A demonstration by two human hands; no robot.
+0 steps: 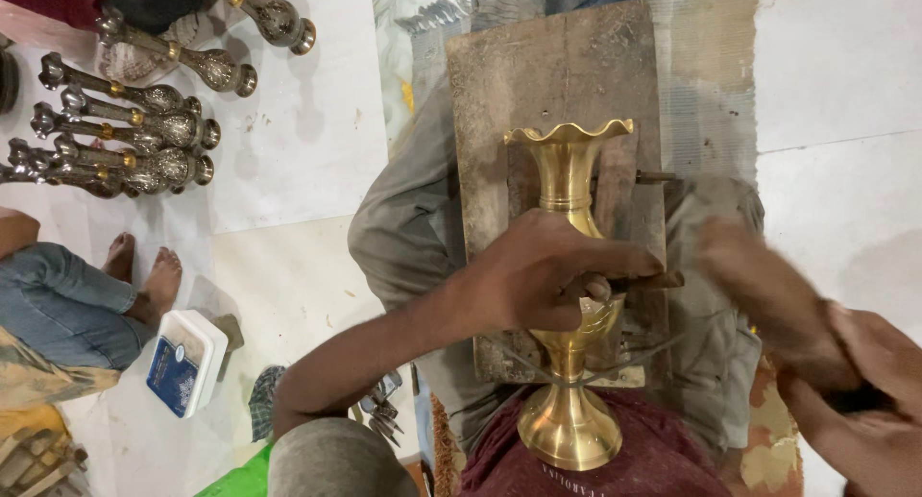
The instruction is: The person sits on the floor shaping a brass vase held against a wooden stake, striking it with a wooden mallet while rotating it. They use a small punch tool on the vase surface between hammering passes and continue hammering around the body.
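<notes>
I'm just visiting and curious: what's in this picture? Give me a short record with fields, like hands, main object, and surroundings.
Main object: brass vase with a wavy rim, lying on a wooden board across the person's lap
Left hand: left hand grips the vase's middle and a thin dark tool
Right hand: right hand is blurred, beside the vase; what it holds cannot be told
Surroundings: darker metal vases lie on the floor; a small white and blue box; another person's bare feet

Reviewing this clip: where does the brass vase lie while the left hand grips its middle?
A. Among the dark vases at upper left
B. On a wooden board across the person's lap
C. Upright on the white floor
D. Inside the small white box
B: the brass vase lies along the wooden board on the lap, with the left hand wrapped round its body.
</notes>
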